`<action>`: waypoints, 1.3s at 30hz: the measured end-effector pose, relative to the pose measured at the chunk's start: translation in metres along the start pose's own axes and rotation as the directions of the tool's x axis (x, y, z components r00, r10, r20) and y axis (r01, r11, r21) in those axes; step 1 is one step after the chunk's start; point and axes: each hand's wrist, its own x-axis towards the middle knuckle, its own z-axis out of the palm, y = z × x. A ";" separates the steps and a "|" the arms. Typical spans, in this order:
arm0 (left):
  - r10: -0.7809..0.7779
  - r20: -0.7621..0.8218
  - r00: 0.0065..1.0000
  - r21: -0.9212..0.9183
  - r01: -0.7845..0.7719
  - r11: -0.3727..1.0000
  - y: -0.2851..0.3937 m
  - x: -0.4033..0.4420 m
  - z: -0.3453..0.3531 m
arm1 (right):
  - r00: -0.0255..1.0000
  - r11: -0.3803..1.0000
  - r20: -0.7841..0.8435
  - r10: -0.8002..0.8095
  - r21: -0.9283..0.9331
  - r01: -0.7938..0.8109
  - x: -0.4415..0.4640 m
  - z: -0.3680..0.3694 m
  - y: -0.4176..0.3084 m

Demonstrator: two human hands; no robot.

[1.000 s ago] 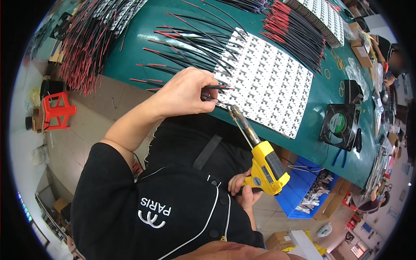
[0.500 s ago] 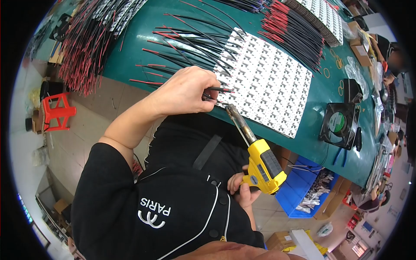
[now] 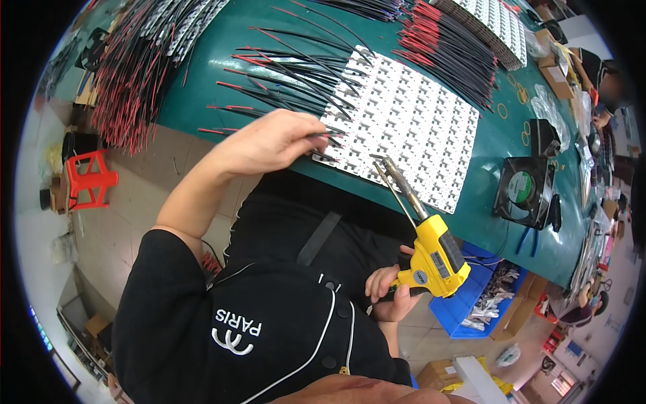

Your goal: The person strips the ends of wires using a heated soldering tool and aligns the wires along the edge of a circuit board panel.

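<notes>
My left hand [image 3: 276, 143] is over the left edge of a white circuit board panel [image 3: 410, 128], slightly blurred. Its fingers are closed around a black wire [image 3: 332, 135], whose end lies over the panel. Just below, another black wire end [image 3: 326, 157] rests at the panel's lower left corner. My right hand [image 3: 390, 293] grips the handle of a yellow soldering gun [image 3: 437, 259]. The gun's metal barrel points up and left, its tip above the panel's lower part, apart from the wires. Several black wires with red ends [image 3: 282, 74] fan out from the panel's left edge.
A bundle of red and black wires [image 3: 444, 54] lies behind the panel, beside stacked panels [image 3: 491, 27]. More wired panels hang at the left [image 3: 134, 74]. A black fan [image 3: 525, 192] and blue-handled pliers [image 3: 528, 241] are right. Below stands a blue bin [image 3: 464, 316].
The soldering gun has moved right and its tip has come away from the wire at the panel's corner. My left hand has shifted slightly left, off the lower wire.
</notes>
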 end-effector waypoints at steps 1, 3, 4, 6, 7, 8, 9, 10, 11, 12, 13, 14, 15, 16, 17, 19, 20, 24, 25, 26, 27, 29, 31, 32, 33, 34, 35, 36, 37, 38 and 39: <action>-0.017 -0.027 0.999 -0.031 0.016 0.999 0.001 -0.002 -0.006 | 1.000 1.000 -0.012 0.003 0.007 -0.003 0.001 0.000 -0.002; 0.008 -0.333 0.943 0.234 0.075 0.969 0.007 -0.005 -0.035 | 0.999 1.000 -0.043 -0.018 0.014 0.018 0.002 -0.001 -0.005; -0.010 -0.506 0.863 0.295 0.184 0.938 0.013 -0.005 -0.055 | 0.998 0.999 -0.060 -0.036 0.014 0.037 0.003 -0.001 -0.008; 0.267 -0.725 0.635 0.417 0.096 0.904 0.028 0.005 -0.090 | 0.993 0.994 -0.048 -0.107 0.015 0.108 0.010 -0.005 -0.010; 0.167 -0.821 0.546 0.292 0.151 0.944 0.037 0.005 -0.105 | 0.991 0.991 -0.038 -0.130 0.006 0.130 0.016 -0.005 -0.013; 0.212 -0.875 0.435 0.184 -0.106 0.977 0.056 0.024 -0.103 | 0.988 0.988 -0.027 -0.155 -0.002 0.155 0.023 -0.004 -0.019; 0.373 -0.759 0.534 0.304 -0.216 0.928 0.069 0.041 -0.105 | 0.983 0.983 -0.016 -0.183 -0.009 0.183 0.032 -0.003 -0.024; 0.520 -0.607 0.601 0.398 -0.337 0.853 0.078 0.058 -0.108 | 0.973 0.973 0.006 -0.230 -0.001 0.230 0.043 0.000 -0.029; 0.541 -0.487 0.685 0.432 -0.349 0.832 0.082 0.074 -0.106 | 0.962 0.962 0.029 -0.273 -0.014 0.273 0.056 0.006 -0.036; 0.550 -0.357 0.755 0.459 -0.371 0.807 0.087 0.091 -0.103 | 0.960 0.960 0.021 -0.280 0.033 0.279 0.068 0.013 -0.043; 0.464 -0.306 0.831 0.437 -0.311 0.844 0.084 0.106 -0.096 | 0.959 0.956 0.013 -0.285 0.081 0.283 0.080 0.020 -0.050; 0.371 -0.250 0.894 0.427 -0.243 0.871 0.081 0.122 -0.090 | 0.964 0.959 -0.014 -0.265 0.105 0.265 0.094 0.024 -0.056; 0.311 -0.213 0.926 0.392 -0.210 0.895 0.067 0.137 -0.079 | 0.968 0.965 -0.066 -0.241 0.095 0.246 0.106 0.027 -0.061; 0.241 -0.180 0.954 0.382 -0.158 0.911 0.045 0.152 -0.067 | 0.969 0.966 -0.078 -0.233 0.099 0.240 0.118 0.028 -0.063; 0.166 -0.146 0.975 0.373 -0.102 0.922 0.022 0.163 -0.053 | 0.971 0.967 -0.089 -0.223 0.103 0.231 0.128 0.028 -0.065; 0.147 -0.166 0.975 0.345 -0.082 0.935 -0.012 0.172 -0.035 | 0.966 0.965 -0.075 -0.246 0.080 0.251 0.141 0.023 -0.071; 0.111 -0.152 0.982 0.326 -0.056 0.944 -0.020 0.173 -0.029 | 0.961 0.961 -0.079 -0.266 0.061 0.271 0.145 0.023 -0.075; 0.053 -0.174 0.983 0.230 -0.012 0.973 -0.038 0.169 -0.011 | 0.934 0.936 -0.063 -0.351 -0.006 0.352 0.145 0.016 -0.096; 0.066 -0.198 0.978 0.219 -0.022 0.976 -0.042 0.169 -0.009 | 0.927 0.927 -0.040 -0.374 -0.014 0.374 0.143 0.016 -0.104; 0.120 -0.199 0.973 0.229 -0.073 0.971 -0.046 0.169 -0.008 | 0.910 0.910 0.035 -0.413 -0.020 0.414 0.143 0.014 -0.114; 0.115 -0.198 0.973 0.229 -0.068 0.971 -0.046 0.169 -0.009 | 0.887 0.891 0.108 -0.448 -0.022 0.453 0.144 0.013 -0.126; 0.107 -0.189 0.976 0.231 -0.062 0.971 -0.042 0.167 -0.011 | 0.822 0.824 0.202 -0.532 -0.102 0.558 0.150 0.017 -0.156; 0.120 -0.188 0.975 0.229 -0.075 0.970 -0.044 0.166 -0.010 | 0.766 0.768 0.307 -0.564 -0.145 0.624 0.157 0.023 -0.188; 0.129 -0.191 0.973 0.229 -0.083 0.970 -0.045 0.165 -0.009 | 0.769 0.767 0.271 -0.579 -0.141 0.626 0.158 0.030 -0.194; 0.117 -0.188 0.975 0.223 -0.073 0.972 -0.045 0.164 -0.010 | 0.769 0.764 0.238 -0.593 -0.138 0.631 0.160 0.037 -0.199; 0.105 -0.189 0.976 0.218 -0.062 0.974 -0.044 0.163 -0.011 | 0.768 0.760 0.209 -0.606 -0.133 0.636 0.163 0.043 -0.202; 0.092 -0.192 0.977 0.212 -0.051 0.976 -0.044 0.161 -0.011 | 0.778 0.780 0.216 -0.589 -0.097 0.618 0.165 0.044 -0.195; 0.091 -0.191 0.977 0.208 -0.050 0.977 -0.044 0.161 -0.011 | 0.787 0.798 0.224 -0.574 -0.062 0.600 0.167 0.041 -0.179; 0.089 -0.193 0.977 0.204 -0.048 0.978 -0.045 0.160 -0.010 | 0.796 0.815 0.237 -0.558 -0.026 0.579 0.169 0.039 -0.161; 0.083 -0.196 0.977 0.201 -0.043 0.979 -0.046 0.159 -0.011 | 0.849 0.868 0.205 -0.487 0.008 0.496 0.170 0.039 -0.142; 0.069 -0.193 0.979 0.195 -0.030 0.980 -0.045 0.159 -0.011 | 0.896 0.913 0.173 -0.408 0.046 0.406 0.170 0.037 -0.122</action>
